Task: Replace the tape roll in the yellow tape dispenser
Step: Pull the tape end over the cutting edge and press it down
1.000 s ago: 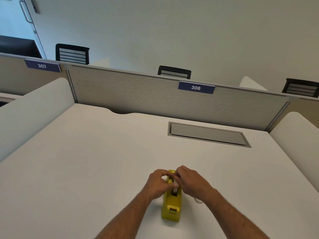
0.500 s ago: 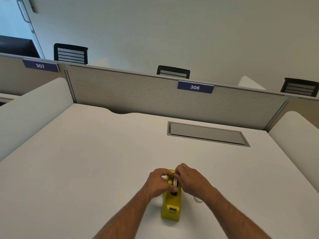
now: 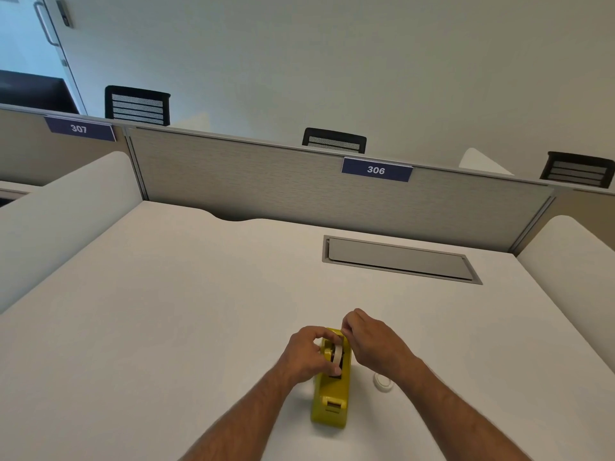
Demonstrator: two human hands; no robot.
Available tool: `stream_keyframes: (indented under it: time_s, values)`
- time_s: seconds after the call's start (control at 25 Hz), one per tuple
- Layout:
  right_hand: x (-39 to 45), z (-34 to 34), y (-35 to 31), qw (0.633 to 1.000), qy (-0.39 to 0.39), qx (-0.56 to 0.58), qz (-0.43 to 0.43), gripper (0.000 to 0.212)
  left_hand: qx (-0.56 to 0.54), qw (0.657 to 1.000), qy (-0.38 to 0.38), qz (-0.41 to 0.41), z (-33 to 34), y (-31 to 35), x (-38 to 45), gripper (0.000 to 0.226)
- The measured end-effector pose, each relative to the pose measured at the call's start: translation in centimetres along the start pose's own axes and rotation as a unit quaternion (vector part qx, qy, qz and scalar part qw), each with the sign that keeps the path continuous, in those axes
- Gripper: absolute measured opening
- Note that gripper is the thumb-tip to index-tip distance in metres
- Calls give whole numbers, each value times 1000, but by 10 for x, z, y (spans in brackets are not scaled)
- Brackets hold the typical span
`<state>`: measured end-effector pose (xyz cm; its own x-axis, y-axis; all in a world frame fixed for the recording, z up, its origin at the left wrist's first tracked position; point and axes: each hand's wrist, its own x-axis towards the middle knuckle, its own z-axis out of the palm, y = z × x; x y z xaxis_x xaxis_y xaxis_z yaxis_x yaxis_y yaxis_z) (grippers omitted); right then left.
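A yellow tape dispenser (image 3: pixel 331 400) stands lengthwise on the white desk (image 3: pixel 166 327), its cutter end towards me. A pale tape roll (image 3: pixel 338 355) stands on edge in the dispenser's slot on a yellow hub. My left hand (image 3: pixel 307 356) grips the roll from the left, thumb and fingers on it. My right hand (image 3: pixel 374 344) is at the dispenser's far right top, fingertips pinched at the roll's upper edge. A second white tape roll (image 3: pixel 382 382) lies flat on the desk to the right of the dispenser, partly hidden by my right wrist.
A grey cable hatch (image 3: pixel 399 259) is set in the desk behind the hands. A fabric partition (image 3: pixel 266 184) with a "306" label closes the back. White curved side panels (image 3: pixel 60 211) stand at left and right. Chair backs show beyond the partition.
The hands have parted slightly. The tape roll and its hub now show more fully in the slot. The second roll at the right has come more into view.
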<state>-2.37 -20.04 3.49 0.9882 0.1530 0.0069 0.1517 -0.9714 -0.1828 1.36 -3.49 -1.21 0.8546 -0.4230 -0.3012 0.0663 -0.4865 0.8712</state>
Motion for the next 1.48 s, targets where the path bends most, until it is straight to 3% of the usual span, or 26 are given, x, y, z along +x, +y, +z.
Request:
stream_keyframes:
  time_s: [0.36, 0.84, 1.0, 1.16, 1.48]
  values:
    - [-5, -4, -1, 1000, -1, 1, 2, 14, -25, 999, 22, 16, 2, -1, -4, 37]
    - [-31, -9, -24, 1000, 13, -10, -11, 14, 3, 997, 16, 80, -2, -5, -15, 50]
    - [-47, 2, -31, 1000, 2, -3, -6, 16, 159, 981, -19, 108, -11, -21, -21, 82]
    - [-58, 11, -37, 1000, -2, 8, 11, 16, 335, 930, -62, 138, -19, -24, -23, 83]
    - [-73, 21, -47, 999, 1, 24, 26, 22, 379, 915, -39, 136, -17, -18, -21, 87]
